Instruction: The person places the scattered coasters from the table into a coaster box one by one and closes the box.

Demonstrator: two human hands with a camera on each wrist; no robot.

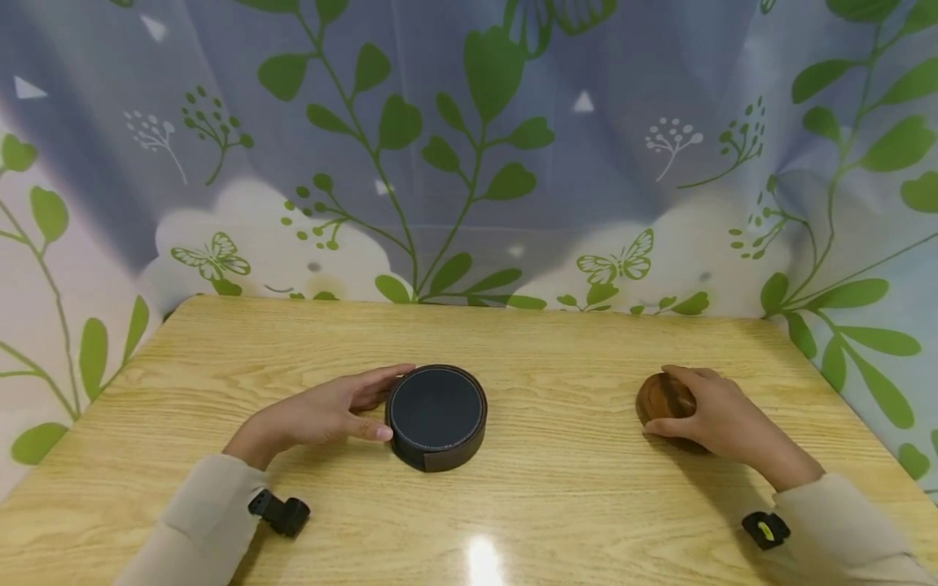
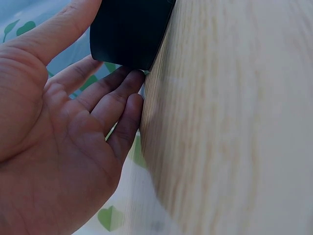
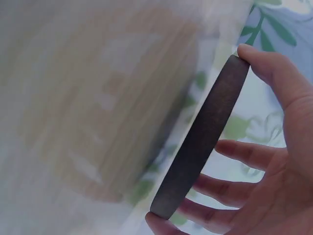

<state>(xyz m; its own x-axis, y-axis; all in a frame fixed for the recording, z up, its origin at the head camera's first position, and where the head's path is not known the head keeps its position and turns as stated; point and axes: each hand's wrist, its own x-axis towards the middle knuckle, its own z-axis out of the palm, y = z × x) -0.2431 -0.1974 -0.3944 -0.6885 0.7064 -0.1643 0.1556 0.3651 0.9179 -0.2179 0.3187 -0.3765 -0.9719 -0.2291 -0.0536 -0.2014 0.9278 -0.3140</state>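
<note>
A round black coaster holder point(image 1: 437, 409) with pale stitching round its dark top rests on the wooden table point(image 1: 542, 505). My left hand point(image 1: 333, 407) lies along its left side, thumb at the front left and fingers reaching toward the back. From the left wrist, the holder's dark side point(image 2: 128, 32) shows beyond the thumb, and the relaxed fingers point(image 2: 117, 105) sit low by the tabletop. Farther right, my right hand point(image 1: 721, 419) grips a round brown wooden coaster point(image 1: 663, 403) by its rim. Its thin edge point(image 3: 200, 139) spans between thumb and fingers in the right wrist view.
A blue and white curtain point(image 1: 623, 163) with green leaves and butterflies hangs behind the table and along both sides. Black wrist devices point(image 1: 280, 513) sit on the beige sleeves point(image 1: 198, 521). A bright light reflection falls on the table's near middle.
</note>
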